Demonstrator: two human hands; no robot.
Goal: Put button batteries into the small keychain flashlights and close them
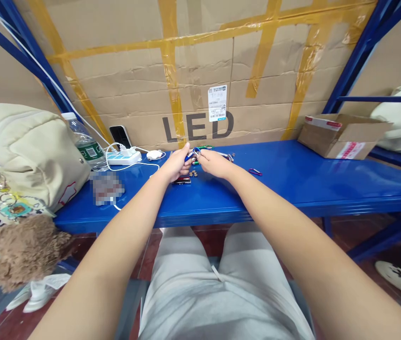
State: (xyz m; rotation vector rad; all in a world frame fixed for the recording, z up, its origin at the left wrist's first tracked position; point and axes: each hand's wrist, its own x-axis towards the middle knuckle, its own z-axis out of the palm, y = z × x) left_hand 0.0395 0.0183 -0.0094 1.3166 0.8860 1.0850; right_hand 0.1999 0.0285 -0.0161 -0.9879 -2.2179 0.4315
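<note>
Above the blue table (292, 179), my left hand (175, 166) and my right hand (216, 163) meet fingertip to fingertip. Between them is a small blue metal piece (188, 156) with a curved, shiny end; fingers hide much of it and its exact kind is unclear. My left thumb points up beside it, while the right fingers pinch its other side. Under and beside the hands lie several small brownish bits (193, 174), dark and red slim sticks (182, 181) and a green stick (205, 147). A purple-red carabiner (255, 172) rests to the right.
A large taped carton (133, 80) stands behind the table. On the left are a cream bag (34, 146), a water bottle (89, 146), a power strip (124, 158) with white cables and a phone (120, 136). An opened small box (342, 134) sits at right, between blue frame posts.
</note>
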